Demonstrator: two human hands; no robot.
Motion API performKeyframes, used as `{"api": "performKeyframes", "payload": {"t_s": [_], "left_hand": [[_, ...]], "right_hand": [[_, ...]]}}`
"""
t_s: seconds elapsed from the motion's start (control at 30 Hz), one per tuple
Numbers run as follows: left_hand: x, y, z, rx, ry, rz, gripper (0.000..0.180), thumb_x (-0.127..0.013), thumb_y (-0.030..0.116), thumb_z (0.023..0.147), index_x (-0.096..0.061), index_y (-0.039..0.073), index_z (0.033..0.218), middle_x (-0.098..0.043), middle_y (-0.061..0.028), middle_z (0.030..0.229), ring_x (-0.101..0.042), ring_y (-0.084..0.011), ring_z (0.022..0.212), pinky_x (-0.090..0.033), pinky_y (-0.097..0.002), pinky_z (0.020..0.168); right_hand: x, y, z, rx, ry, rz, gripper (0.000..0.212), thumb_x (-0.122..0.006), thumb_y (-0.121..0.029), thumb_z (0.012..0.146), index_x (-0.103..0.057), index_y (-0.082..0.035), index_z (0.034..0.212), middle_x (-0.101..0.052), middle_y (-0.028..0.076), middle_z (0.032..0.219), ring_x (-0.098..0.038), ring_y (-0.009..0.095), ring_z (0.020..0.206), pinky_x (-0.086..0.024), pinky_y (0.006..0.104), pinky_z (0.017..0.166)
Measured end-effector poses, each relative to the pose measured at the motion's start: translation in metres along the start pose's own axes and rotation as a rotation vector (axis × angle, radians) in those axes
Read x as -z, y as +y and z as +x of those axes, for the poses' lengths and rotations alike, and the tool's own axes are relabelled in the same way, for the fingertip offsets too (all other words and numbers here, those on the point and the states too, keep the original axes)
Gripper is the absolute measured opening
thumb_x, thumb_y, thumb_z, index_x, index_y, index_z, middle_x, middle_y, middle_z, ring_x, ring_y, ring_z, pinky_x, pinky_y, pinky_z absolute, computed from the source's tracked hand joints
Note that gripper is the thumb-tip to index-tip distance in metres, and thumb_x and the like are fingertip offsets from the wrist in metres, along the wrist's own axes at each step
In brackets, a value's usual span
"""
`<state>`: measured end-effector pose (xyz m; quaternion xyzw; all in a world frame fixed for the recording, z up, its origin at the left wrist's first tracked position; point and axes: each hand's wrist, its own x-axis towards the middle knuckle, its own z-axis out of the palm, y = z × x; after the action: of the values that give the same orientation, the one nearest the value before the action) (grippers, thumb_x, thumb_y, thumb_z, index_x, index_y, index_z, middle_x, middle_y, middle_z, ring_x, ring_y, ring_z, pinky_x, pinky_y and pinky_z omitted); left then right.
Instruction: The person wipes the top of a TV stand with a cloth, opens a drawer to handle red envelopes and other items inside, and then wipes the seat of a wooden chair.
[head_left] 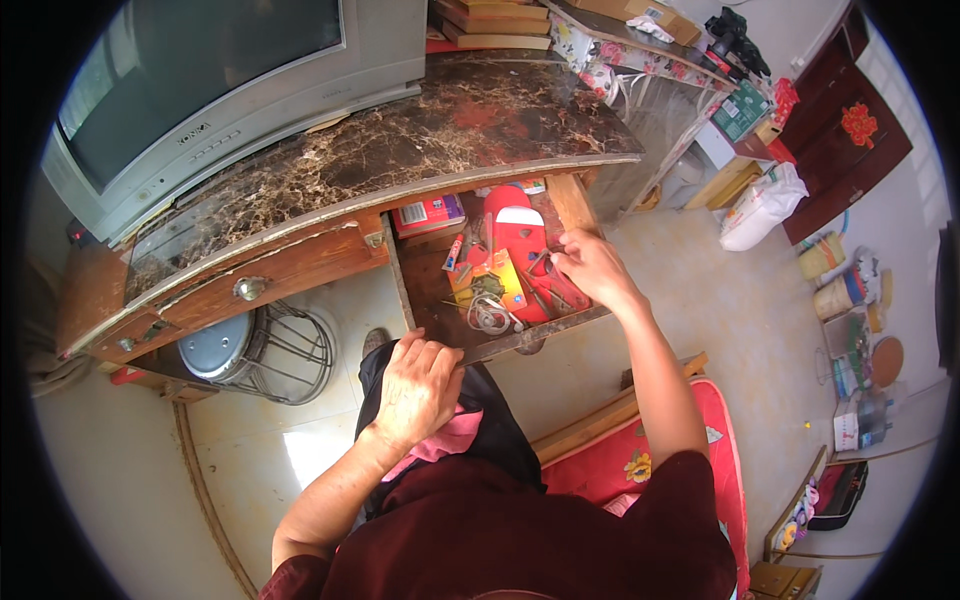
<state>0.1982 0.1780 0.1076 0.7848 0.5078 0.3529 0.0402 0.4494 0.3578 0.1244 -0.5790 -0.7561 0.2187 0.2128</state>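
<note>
Red, long and flat, the slipper-shaped piece lies in the pulled-out drawer, axis roughly twelve to six. We place it at nine o'clock from the right hand, the nearer one: fingers bent, thumb close; whether they pinch anything, we cannot tell. Left hand at the drawer's near left corner, fingers curled over; any grip on the pink cloth unclear to us. Yellow card beside the piece. Outward from it: marbled top at eleven, television at ten, stool at eight on pale floor, dark-red door at two.
</note>
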Motion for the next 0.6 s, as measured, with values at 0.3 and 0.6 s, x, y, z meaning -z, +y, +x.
{"api": "performKeyframes", "payload": {"t_s": [0.3, 0.6], "left_hand": [[0.015, 0.010, 0.056, 0.505, -0.405, -0.158, 0.027, -0.063, 0.025, 0.084, -0.059, 0.000, 0.094, -0.064, -0.0155, 0.080, -0.062, -0.0342, 0.086, -0.046, -0.0424, 0.085], [-0.042, -0.044, 0.111, 1.162, -0.297, -0.734, 0.058, -0.073, 0.022, 0.074, -0.046, -0.001, 0.119, -0.059, -0.0147, 0.106, -0.058, -0.0289, 0.103, -0.048, -0.0512, 0.079]], "right_hand": [[-0.062, 0.015, 0.051, -0.167, -0.223, 0.046, 0.057, -0.070, -0.039, 0.076, -0.059, -0.001, 0.116, -0.056, 0.024, 0.123, -0.052, 0.032, 0.119, -0.042, 0.0386, 0.099], [-0.047, -0.006, 0.043, -0.380, -0.041, -0.196, 0.045, -0.060, -0.045, 0.083, -0.067, -0.005, 0.101, -0.064, 0.020, 0.110, -0.060, 0.035, 0.106, -0.047, 0.0444, 0.090]]}}
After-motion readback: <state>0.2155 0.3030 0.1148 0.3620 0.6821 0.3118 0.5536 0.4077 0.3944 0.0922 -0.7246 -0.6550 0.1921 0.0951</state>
